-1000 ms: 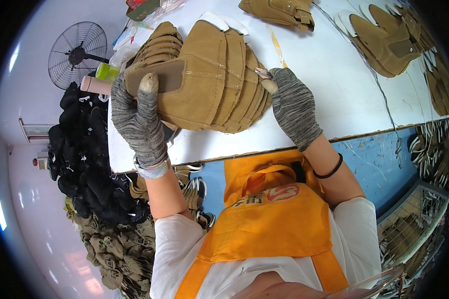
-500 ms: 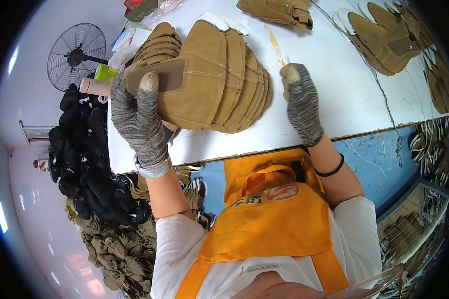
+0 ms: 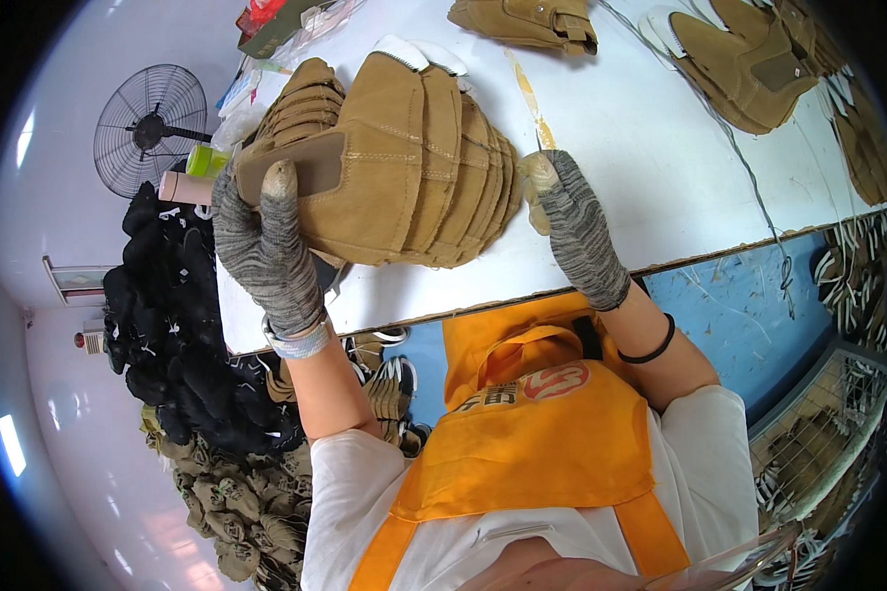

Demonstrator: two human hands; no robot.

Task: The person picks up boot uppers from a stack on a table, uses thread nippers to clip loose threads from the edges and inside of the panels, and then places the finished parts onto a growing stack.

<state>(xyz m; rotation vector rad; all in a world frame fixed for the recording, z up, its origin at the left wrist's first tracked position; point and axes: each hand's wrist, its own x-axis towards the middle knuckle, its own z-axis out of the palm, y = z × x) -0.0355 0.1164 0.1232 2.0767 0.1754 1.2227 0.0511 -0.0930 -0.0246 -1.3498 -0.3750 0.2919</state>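
Tan suede boot uppers (image 3: 404,167), stacked in a fanned bundle, rest on edge on our white worktable (image 3: 641,148); our gloved left hand (image 3: 266,246) clamps the bundle's left end, fingers wrapped over it; our gloved right hand (image 3: 577,227) hovers just beside its right end, fingers loose, gripping nothing. More uppers (image 3: 749,59) lie farther back; a floor fan (image 3: 148,128) stands left of the table.

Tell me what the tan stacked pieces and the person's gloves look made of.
Stacked pieces: likely suede or a suede-like fabric, matte, napped tan, visible stitching. Gloves on the left hand and right hand: knitted grey yarn, mottled, ribbed cuffs, pale fingertips possibly coated.
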